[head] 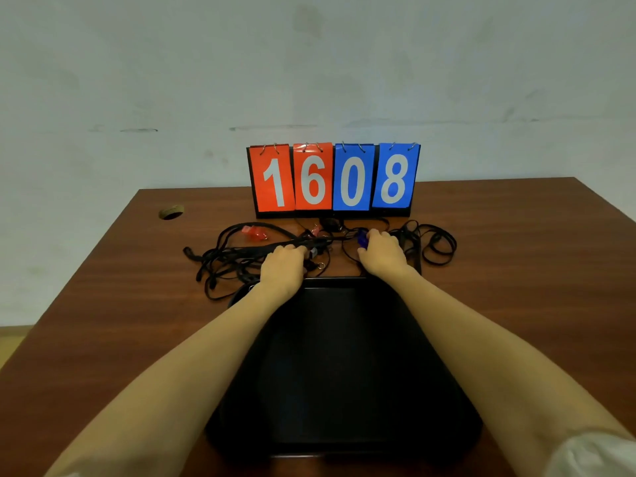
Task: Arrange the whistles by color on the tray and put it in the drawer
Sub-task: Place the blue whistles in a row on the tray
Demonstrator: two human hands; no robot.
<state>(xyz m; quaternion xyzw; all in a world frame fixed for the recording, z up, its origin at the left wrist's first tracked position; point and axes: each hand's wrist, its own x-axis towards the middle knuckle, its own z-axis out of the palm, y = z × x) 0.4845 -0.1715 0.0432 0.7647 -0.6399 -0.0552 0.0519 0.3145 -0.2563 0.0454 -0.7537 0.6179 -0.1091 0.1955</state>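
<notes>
Both arms stretch over the black tray (344,373), which fills the near middle of the wooden table (516,270). Just past the tray's far rim, the left hand (280,266) curls its fingers into tangled black lanyards (234,259), and the right hand (383,253) pinches a blue whistle (362,239). A red whistle (254,233) lies farther left, before the scoreboard (334,180) reading 1608. Tabletop runs wide either side of the tray.
</notes>
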